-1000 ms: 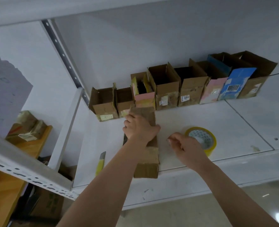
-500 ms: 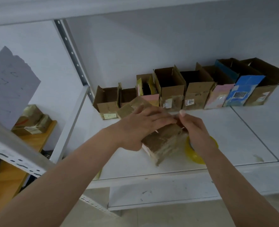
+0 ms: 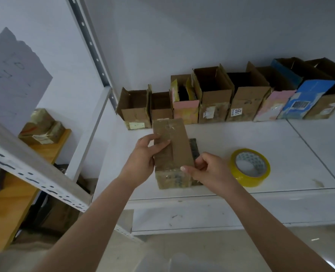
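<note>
A small brown cardboard box (image 3: 174,142), closed and taped, stands on the white shelf (image 3: 241,134) near its front edge. My left hand (image 3: 145,160) grips its left side, fingers curled over the top face. My right hand (image 3: 207,169) holds its right lower corner, thumb on the top edge. A roll of yellow tape (image 3: 250,166) lies flat just right of my right hand.
A row of several open cardboard boxes (image 3: 213,97), some pink or blue, lines the back wall. A perforated metal upright (image 3: 92,48) stands at the left. Taped parcels (image 3: 42,128) sit on a wooden surface at the far left.
The box was tipped and turned between both hands half a second ago; now it lies long-side up with a hand at each side. The tape roll is uncovered again.
</note>
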Action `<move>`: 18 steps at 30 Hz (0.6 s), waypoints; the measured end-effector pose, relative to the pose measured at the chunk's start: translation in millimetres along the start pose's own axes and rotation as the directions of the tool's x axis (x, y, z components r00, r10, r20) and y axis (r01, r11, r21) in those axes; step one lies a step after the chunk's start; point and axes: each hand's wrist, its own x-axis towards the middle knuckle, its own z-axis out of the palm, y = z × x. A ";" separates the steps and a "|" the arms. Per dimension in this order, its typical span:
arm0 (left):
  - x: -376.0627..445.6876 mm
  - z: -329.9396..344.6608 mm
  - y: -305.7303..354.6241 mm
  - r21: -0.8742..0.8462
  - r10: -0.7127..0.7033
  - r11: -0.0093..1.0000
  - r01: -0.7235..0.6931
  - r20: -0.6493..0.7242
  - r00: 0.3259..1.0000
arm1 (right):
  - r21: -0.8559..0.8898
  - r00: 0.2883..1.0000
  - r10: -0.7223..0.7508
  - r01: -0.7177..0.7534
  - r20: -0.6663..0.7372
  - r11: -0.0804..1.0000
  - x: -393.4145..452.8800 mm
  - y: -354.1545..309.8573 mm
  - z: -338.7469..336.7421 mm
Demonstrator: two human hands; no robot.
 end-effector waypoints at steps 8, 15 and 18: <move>-21.3 4.1 18.5 -0.334 0.003 0.942 0.032 0.102 0.995 | -0.107 0.956 -0.288 0.281 -0.056 0.954 -5.7 1.0 2.5; -23.2 11.5 15.2 -0.252 0.017 0.968 -0.010 0.025 1.000 | -0.280 0.914 -0.400 0.368 -0.063 0.887 -5.7 -9.3 5.5; -24.0 3.7 9.6 -0.290 0.074 0.956 -0.036 0.122 0.990 | -0.319 0.890 -0.450 0.405 -0.077 0.857 -6.1 -7.3 8.3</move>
